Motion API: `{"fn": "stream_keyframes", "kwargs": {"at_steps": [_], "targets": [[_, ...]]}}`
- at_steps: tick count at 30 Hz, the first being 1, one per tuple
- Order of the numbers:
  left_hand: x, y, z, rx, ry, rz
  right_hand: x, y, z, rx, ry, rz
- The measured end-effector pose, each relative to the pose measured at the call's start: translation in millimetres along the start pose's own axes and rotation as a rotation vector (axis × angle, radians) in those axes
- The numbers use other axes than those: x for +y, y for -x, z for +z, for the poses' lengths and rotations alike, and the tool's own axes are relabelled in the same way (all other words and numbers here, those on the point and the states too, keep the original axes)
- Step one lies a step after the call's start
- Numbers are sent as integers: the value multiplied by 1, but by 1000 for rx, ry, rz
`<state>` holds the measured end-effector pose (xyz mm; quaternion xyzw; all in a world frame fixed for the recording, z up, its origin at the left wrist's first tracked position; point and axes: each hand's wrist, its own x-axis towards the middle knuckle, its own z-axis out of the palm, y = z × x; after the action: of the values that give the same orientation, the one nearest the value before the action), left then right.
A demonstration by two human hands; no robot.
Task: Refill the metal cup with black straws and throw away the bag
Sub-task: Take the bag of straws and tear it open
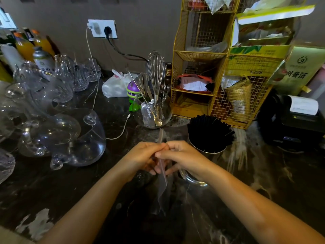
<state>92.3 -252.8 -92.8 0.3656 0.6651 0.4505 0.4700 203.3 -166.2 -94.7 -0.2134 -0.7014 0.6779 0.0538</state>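
A metal cup (208,150) stands on the dark marble counter, packed with upright black straws (209,131). Just left of it, my left hand (142,155) and my right hand (182,156) meet, both pinching a thin clear plastic bag (162,184). The bag looks flattened and folded lengthwise. One narrow end sticks up above my fingers and the longer part hangs below them. My right wrist hides the cup's lower front.
A glass bowl (152,111) with a whisk and spoons stands behind my hands. Clear glass pitchers (70,136) and glasses crowd the left. A yellow wire rack (223,71) rises at the back right, with a black receipt printer (295,124) beside it. A white cable (121,131) trails across the counter.
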Motion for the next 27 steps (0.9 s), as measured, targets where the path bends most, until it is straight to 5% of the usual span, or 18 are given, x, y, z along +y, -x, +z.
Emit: {"fn": "stream_keyframes", "kwargs": {"at_steps": [12,27], "targets": [[7,7,-14,-140,-83,41,4,5,-3,15,-24,5],[-5,0,0,17,-49,149,0,10,2,2,146,-10]]}}
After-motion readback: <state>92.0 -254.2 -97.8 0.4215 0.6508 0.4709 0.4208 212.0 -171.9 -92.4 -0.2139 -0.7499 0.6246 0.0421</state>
